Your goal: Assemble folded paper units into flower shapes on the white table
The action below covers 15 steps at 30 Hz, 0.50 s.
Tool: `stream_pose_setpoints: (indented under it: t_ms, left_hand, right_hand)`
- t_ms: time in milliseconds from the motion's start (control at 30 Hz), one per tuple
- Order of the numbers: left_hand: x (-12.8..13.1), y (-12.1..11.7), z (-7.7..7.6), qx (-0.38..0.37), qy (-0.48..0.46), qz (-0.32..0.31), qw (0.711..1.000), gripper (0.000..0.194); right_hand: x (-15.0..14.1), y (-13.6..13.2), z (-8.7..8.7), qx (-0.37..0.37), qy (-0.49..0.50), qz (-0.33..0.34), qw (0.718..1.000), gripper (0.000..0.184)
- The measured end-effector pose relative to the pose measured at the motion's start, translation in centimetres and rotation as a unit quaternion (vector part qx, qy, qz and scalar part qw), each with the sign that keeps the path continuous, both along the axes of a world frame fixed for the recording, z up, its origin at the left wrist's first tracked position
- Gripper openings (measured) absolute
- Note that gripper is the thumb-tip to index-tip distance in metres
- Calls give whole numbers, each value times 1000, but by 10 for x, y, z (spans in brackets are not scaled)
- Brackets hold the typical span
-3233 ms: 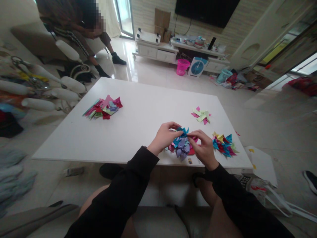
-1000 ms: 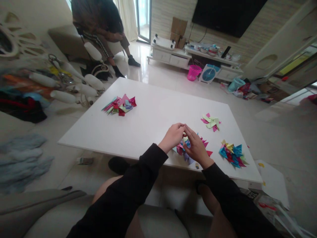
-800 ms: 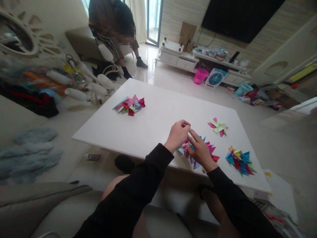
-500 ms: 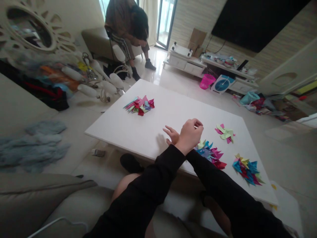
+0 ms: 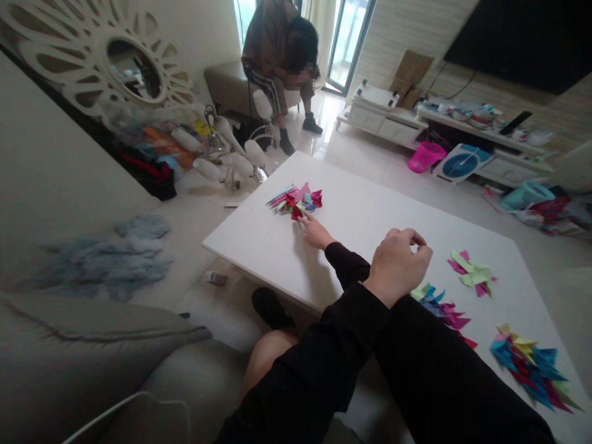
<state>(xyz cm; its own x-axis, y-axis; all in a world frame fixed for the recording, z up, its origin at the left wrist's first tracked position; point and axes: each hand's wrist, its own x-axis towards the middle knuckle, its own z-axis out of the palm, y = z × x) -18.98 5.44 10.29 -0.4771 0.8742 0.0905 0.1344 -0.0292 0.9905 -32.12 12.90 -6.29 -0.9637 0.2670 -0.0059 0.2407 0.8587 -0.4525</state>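
Observation:
My forearms cross, the left over the right. My right hand reaches to the far left of the white table, its fingers stretched out at the near edge of a pile of folded coloured papers. Whether a fingertip pinches a paper I cannot tell. My left hand is raised over the middle right, fingers curled to the thumb, with nothing seen in them. Beyond it lies a green and pink folded-paper pinwheel shape. A blue, pink and red paper pile is partly hidden behind my left hand and right sleeve.
Another pile of folded papers lies near the table's right end. A person sits bent forward beyond the table. A chandelier with white shades stands on the floor at left, and a pink basket by the low cabinet.
My right hand has stretched out leftward from beside my left wrist to the far-left paper pile. My left hand stays curled over the table. The view has turned left.

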Motion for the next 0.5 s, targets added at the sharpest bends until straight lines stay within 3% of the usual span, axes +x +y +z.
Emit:
stream_pose_setpoints:
  t_ms: [133, 300, 500]
  left_hand:
    - [-6, -2, 1, -6, -4, 2, 1000, 12]
    - [-5, -2, 0, -4, -3, 2, 1000, 13]
    - [6, 0, 1, -3, -13, -12, 1000, 13]
  right_hand:
    - [-11, 2, -1, 13, -7, 11, 1000, 52]
    - [1, -4, 8, 19, -9, 23, 1000, 36]
    - [24, -10, 15, 27, 3, 9, 1000, 39]
